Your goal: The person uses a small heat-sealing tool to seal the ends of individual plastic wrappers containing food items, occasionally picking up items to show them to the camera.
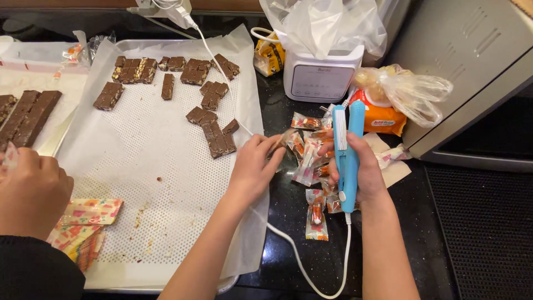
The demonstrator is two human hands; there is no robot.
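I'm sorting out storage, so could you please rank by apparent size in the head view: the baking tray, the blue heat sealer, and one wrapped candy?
1. Baking tray, by far the largest.
2. Blue heat sealer, in the right hand.
3. Wrapped candy, the smallest.

Dark, glossy stone countertop, speckled and reflective. Resting on it at left: a metal baking tray lined with white paper under a perforated mat (chocolate bar pieces scattered over the far half). Right of the tray: a heap of sealed candy wrappers in orange and clear film. Farther back: a white countertop appliance with a plastic bag draped over it, an orange packet, a knotted clear bag. Trailing across the near edge: a white cord. At far right: a black ribbed mat below a steel oven.
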